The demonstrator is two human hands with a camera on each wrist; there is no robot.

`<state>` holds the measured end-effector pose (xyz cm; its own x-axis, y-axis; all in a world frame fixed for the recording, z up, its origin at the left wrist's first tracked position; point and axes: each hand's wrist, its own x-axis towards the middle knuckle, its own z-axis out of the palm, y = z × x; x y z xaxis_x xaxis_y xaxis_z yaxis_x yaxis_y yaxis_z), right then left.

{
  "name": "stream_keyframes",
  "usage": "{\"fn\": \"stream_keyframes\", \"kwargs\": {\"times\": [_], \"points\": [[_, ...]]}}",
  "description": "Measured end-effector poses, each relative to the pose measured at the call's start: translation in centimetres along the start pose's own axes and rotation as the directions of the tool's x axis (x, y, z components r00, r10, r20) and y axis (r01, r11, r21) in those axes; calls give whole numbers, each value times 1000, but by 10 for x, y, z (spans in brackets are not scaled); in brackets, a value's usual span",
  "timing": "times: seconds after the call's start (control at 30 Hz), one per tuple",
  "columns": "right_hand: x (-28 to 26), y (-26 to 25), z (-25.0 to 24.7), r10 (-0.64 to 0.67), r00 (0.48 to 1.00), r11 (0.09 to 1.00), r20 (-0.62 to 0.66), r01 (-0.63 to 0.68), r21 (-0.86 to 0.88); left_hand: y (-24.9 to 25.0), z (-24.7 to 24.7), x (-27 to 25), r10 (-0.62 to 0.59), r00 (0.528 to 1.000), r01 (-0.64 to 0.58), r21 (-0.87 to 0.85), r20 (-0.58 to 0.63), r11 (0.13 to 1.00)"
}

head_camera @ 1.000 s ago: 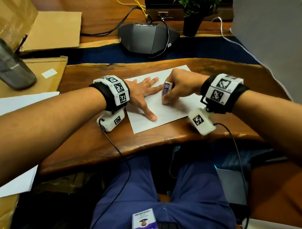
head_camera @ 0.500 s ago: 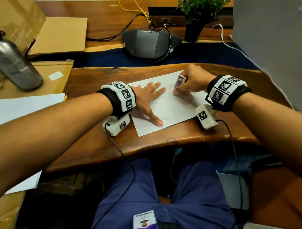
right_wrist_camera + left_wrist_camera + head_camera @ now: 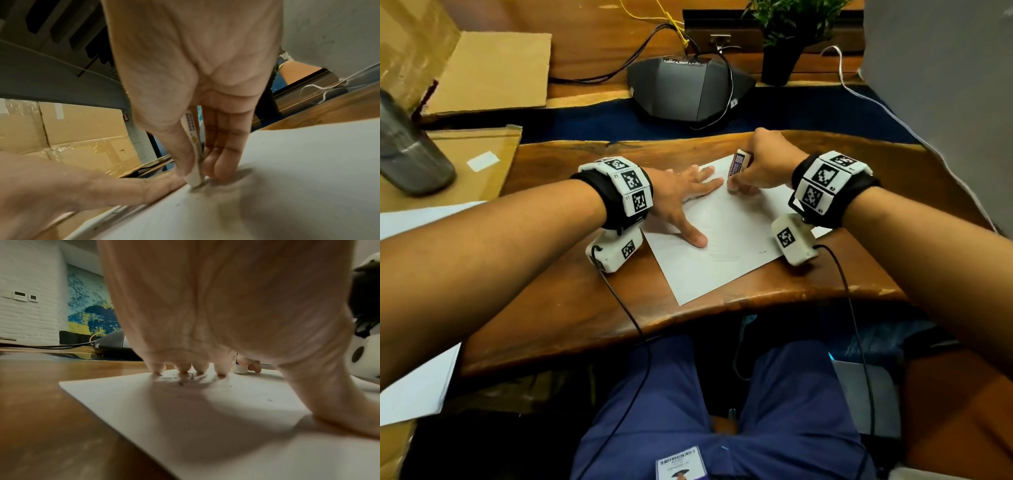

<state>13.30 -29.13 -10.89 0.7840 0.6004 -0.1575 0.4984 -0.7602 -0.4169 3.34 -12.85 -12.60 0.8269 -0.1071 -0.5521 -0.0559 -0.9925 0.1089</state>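
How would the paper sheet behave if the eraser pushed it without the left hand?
Thin and flat, the paper sheet would probably slide or buckle under the eraser. The left hand presses it, likely to prevent that.

Your left hand (image 3: 681,195) lies flat on the sheet of paper (image 3: 722,267). Its fingertips are just beside the eraser (image 3: 738,162) pinched in your right hand (image 3: 767,164), so there is hardly any room to pass leftward there. Toward you the sheet lies bare between both wrists. Bare wood of the table (image 3: 571,308) opens left of the sheet. Beyond the far edge, well apart, stand the speakerphone (image 3: 688,89) with its cables and a potted plant (image 3: 780,58). A steel bottle (image 3: 407,154) stands far left.
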Motion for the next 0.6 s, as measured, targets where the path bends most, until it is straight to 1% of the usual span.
{"fn": "stream_keyframes", "kwargs": {"times": [0.03, 0.1, 0.13, 0.17, 0.2, 0.23, 0.27, 0.3, 0.33, 0.4, 0.43, 0.47, 0.5, 0.53, 0.57, 0.6], "points": [[-1, 0, 4, -26, 1000, 1000, 12, 26, -13, -1, 0, 1, 7, 1000, -7, 2, 10, 1000], [-11, -3, 11, -74, 985, 997, 157, 79, -24, 1, 0, -3, 3, 1000, -3, 6, 18, 1000], [-13, -5, 11, -76, 972, 997, 221, 81, -16, 1, -1, -4, -7, 1000, 7, 0, 20, 1000], [-11, -5, 9, -69, 970, 997, 235, 73, -7, 1, -1, -3, -4, 1000, 4, -10, 22, 1000], [-7, -3, 5, -27, 978, 1000, 208, 25, 11, 1, 0, -2, 6, 1000, -6, -13, 29, 1000], [-2, -1, 1, 20, 988, 999, 151, -26, 39, 0, 1, 0, 17, 999, -17, -7, 31, 1000], [2, 1, -2, 47, 996, 998, 76, -51, 41, 0, 1, 0, 19, 999, -19, 1, 30, 1000], [4, 1, 0, 22, 999, 999, 30, -23, 28, 1, 0, -1, 22, 999, -22, 5, 31, 1000], [0, -2, 3, -25, 999, 1000, 48, 25, 5, 3, -1, -3, 13, 999, -13, 11, 33, 1000], [-11, -7, 11, -96, 984, 995, 154, 101, -25, 9, -3, -10, -29, 999, 29, 6, 39, 1000], [-13, -7, 10, -91, 979, 995, 180, 95, -13, 9, -3, -10, -35, 999, 35, -7, 38, 999], [-13, -6, 6, -57, 981, 998, 186, 57, 7, 8, -2, -8, -22, 999, 22, -15, 35, 1000], [-8, -2, 2, 1, 988, 999, 157, -6, 32, 6, -1, -6, -5, 999, 5, -6, 34, 1000], [-4, 1, -1, 33, 994, 998, 103, -39, 56, 6, -1, -4, 7, 999, -8, 4, 32, 1000], [-1, 2, 0, 30, 998, 997, 51, -34, 69, 5, 0, -5, 8, 1000, -8, 6, 29, 1000], [-3, 0, 4, 0, 999, 998, 46, -3, 70, 7, -1, -8, -1, 999, 1, 5, 32, 1000]]}}
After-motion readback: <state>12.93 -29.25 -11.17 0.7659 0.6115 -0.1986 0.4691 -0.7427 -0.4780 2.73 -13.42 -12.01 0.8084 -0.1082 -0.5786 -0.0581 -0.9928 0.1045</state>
